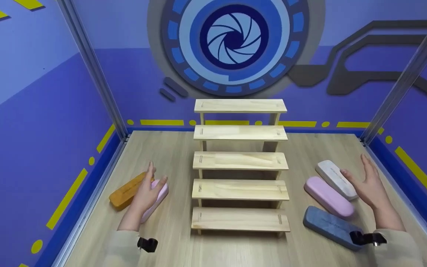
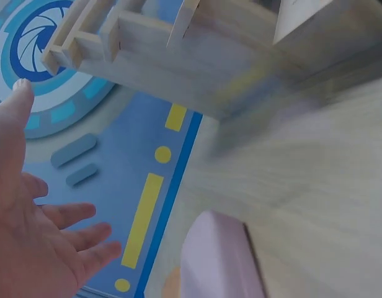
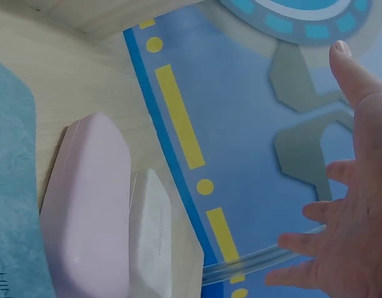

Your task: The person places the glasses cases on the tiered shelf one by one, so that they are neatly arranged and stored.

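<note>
My left hand [image 1: 148, 194] hovers with spread fingers over an orange glasses case [image 1: 126, 193] and a pink glasses case [image 1: 160, 196] left of the rack, partly covering both. On the other side, my right hand [image 1: 373, 189] is held with fingers extended beside a white glasses case [image 1: 336, 179]. Next to that lie a second pink glasses case [image 1: 328, 196] and a blue glasses case [image 1: 330, 226], partly behind the wrist camera. Neither hand holds anything. Between them stands a wooden stepped rack [image 1: 240, 190] with bare shelves.
The wooden tabletop [image 1: 172, 244] is bounded by a blue back wall [image 1: 124, 81] and side walls with yellow markings. Metal corner posts [image 1: 91, 63] rise at the back left and back right. The rack reaches up against the back wall in the head view.
</note>
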The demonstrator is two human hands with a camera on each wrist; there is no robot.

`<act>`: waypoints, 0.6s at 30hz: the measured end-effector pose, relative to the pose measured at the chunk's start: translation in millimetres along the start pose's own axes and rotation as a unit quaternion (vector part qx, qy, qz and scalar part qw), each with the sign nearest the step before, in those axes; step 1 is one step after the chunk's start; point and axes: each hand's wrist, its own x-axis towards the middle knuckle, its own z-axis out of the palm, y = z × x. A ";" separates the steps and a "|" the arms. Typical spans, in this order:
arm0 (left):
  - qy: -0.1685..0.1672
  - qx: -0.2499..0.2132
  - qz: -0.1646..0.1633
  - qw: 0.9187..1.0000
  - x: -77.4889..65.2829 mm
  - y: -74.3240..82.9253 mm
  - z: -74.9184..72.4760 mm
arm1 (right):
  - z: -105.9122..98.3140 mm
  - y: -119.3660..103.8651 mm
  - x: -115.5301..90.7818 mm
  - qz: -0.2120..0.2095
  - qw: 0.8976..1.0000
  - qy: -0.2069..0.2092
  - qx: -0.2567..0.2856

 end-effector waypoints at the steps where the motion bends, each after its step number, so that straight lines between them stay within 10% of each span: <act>1: 0.000 -0.023 0.005 1.000 -1.9 -0.5 3.4 | 0.1 1.5 -3.3 0.003 1.000 0.002 0.009; 7: 0.008 -0.133 0.030 0.991 -12.5 -6.1 22.2 | 2.0 9.2 -23.7 0.022 0.998 0.010 0.059; 18: -0.040 -0.295 -0.045 0.954 -31.2 -19.3 52.7 | 12.6 35.2 -56.8 0.091 0.981 -0.011 0.173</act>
